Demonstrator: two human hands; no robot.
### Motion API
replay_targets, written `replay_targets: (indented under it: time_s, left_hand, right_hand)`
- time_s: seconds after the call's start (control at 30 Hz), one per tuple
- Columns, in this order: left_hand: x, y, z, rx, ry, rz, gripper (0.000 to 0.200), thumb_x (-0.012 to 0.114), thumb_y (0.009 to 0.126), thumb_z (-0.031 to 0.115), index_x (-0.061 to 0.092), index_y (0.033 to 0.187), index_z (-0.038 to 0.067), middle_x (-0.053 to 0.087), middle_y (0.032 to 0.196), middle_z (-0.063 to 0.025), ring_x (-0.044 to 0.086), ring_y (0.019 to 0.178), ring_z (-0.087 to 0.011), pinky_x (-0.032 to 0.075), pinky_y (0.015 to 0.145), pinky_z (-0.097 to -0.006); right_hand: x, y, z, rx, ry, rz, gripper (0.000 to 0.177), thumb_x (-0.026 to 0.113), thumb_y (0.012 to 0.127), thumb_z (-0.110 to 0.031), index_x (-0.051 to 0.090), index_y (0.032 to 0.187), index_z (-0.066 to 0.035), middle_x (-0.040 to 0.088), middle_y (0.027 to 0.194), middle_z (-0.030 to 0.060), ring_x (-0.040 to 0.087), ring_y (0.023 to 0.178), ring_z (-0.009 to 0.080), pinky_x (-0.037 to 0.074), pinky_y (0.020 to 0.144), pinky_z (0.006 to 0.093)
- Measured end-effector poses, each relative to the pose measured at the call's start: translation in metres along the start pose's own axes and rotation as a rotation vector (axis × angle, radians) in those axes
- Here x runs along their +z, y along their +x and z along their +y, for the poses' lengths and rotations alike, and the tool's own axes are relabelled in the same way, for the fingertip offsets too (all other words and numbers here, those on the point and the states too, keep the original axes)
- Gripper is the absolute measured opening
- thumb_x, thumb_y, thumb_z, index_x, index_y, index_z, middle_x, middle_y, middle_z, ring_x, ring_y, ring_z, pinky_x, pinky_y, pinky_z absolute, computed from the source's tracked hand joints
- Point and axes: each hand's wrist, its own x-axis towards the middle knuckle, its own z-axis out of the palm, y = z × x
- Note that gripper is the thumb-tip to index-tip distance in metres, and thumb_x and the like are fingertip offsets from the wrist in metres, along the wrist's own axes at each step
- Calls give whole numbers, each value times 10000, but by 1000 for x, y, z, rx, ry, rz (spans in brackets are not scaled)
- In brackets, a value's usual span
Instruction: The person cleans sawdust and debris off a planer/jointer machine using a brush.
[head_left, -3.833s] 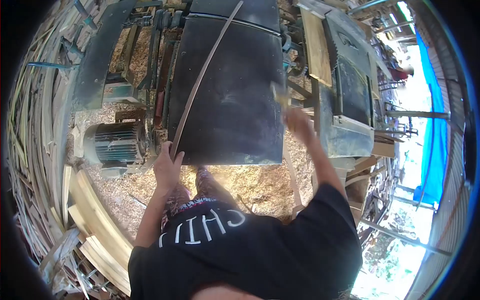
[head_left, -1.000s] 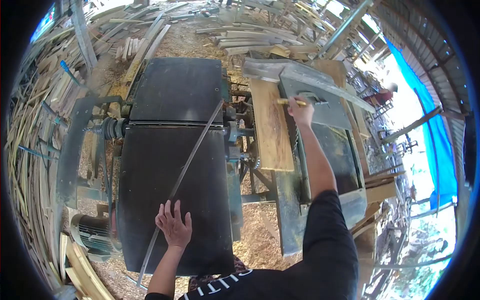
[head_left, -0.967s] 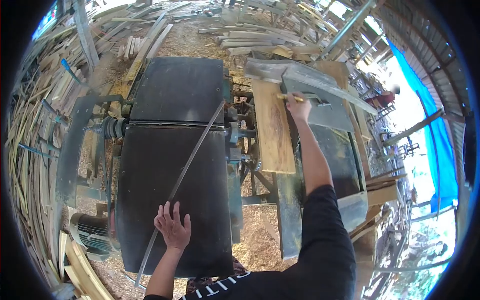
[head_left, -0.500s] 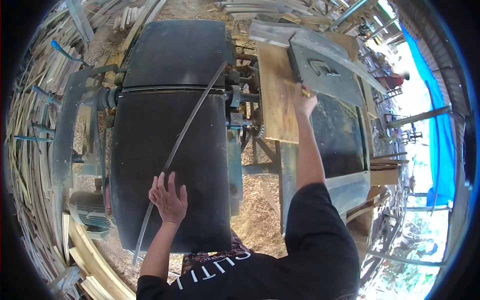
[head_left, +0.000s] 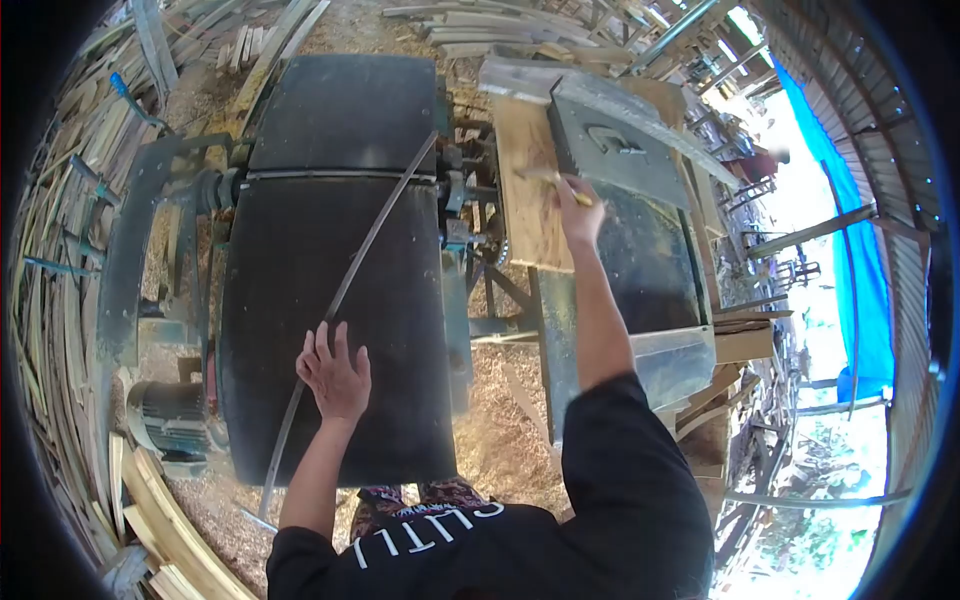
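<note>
My left hand [head_left: 337, 373] rests with fingers spread on the dark metal machine table [head_left: 330, 250]. Its fingertips lie at a long thin metal strip [head_left: 362, 248], which runs diagonally across the table and past its near edge. Over to the right, my right hand [head_left: 582, 212] is closed around the yellow handle of a brush [head_left: 550, 178]. The bristle end points left, over a wooden board [head_left: 535, 225] beside a dark fence-like metal block [head_left: 610, 140].
A narrow slot [head_left: 340, 175] divides the machine table. Left of it are a motor [head_left: 170, 415] and piled wood strips [head_left: 55, 330]. A grey beam [head_left: 640, 95] lies across the right-hand machine. Farther off are a person [head_left: 757, 168] and a blue tarp [head_left: 860, 330].
The brush in my right hand has swung round to point left across the board. My left hand stays on the table. The whole view has shifted slightly.
</note>
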Motion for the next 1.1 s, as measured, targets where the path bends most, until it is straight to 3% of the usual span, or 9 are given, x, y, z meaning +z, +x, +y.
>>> replay_targets:
  time_s: [0.1, 0.2, 0.37, 0.57, 0.67, 0.83, 0.9, 0.97, 1.1]
  left_hand:
    - [-2, -2, -2, 29, 28, 8, 463, 543, 901, 328, 449, 1318, 150, 395, 1357, -132, 344, 1280, -323, 260, 1011, -471]
    - [0, 0, 0, 19, 20, -3, 467, 545, 899, 329, 445, 1320, 153, 392, 1359, -126, 347, 1278, -319, 262, 1010, -474]
    - [3, 0, -2, 10, 26, 15, 467, 546, 899, 331, 446, 1322, 161, 398, 1349, -119, 350, 1278, -313, 263, 1012, -479]
    - [5, -2, 1, 9, 59, 37, 495, 570, 874, 329, 445, 1325, 167, 389, 1361, -114, 342, 1280, -321, 267, 1008, -474]
    - [6, -2, 0, 15, 76, 40, 495, 570, 876, 331, 441, 1327, 173, 388, 1361, -110, 343, 1280, -315, 269, 1009, -475]
    - [8, -1, -1, 17, 66, 43, 489, 561, 882, 339, 441, 1328, 178, 387, 1359, -108, 345, 1279, -313, 268, 1007, -473]
    - [7, -3, -1, 13, 69, 37, 485, 556, 885, 342, 442, 1327, 179, 388, 1357, -106, 346, 1278, -312, 269, 1006, -473]
    - [7, -3, 0, 11, 86, 34, 482, 550, 889, 346, 444, 1327, 177, 389, 1355, -106, 347, 1276, -308, 269, 1005, -471]
    - [7, -2, 1, 23, 97, 47, 475, 545, 892, 347, 446, 1325, 177, 391, 1352, -105, 351, 1273, -305, 270, 1004, -471]
  right_hand:
    - [4, -17, 21, 211, 316, -16, 184, 658, 829, -150, 670, 885, 24, 622, 662, 44, 567, 609, 88, 455, 566, 242]
    - [-67, -90, 6, 206, 81, 60, 194, 647, 828, -179, 663, 856, 13, 605, 656, 31, 541, 568, 79, 442, 508, 238]
    - [-155, -170, -32, 482, 78, 80, 132, 639, 841, -130, 641, 818, 0, 582, 630, 28, 601, 589, 98, 492, 474, 233]
    - [-102, -103, 30, 150, 106, 313, 108, 592, 880, -85, 600, 819, 5, 603, 673, 67, 607, 521, 142, 540, 489, 270]
    - [-120, -117, 41, 313, 283, 412, 115, 597, 873, -86, 590, 804, 5, 610, 680, 65, 621, 528, 141, 548, 487, 270]
    - [-185, -156, 6, 292, 14, 141, 81, 623, 846, -82, 603, 833, -5, 620, 701, 56, 636, 540, 139, 535, 449, 255]
    - [-173, -136, -14, 226, -16, 144, 82, 639, 845, -81, 604, 851, -7, 624, 717, 46, 612, 565, 110, 512, 500, 234]
    - [-155, -101, -6, -93, -129, 103, 119, 631, 864, -100, 597, 890, 11, 608, 728, 43, 611, 640, 103, 514, 578, 236]
    - [-115, -63, 49, -164, -262, 47, 132, 657, 846, -160, 594, 887, -51, 585, 689, 106, 533, 629, 117, 463, 610, 287]
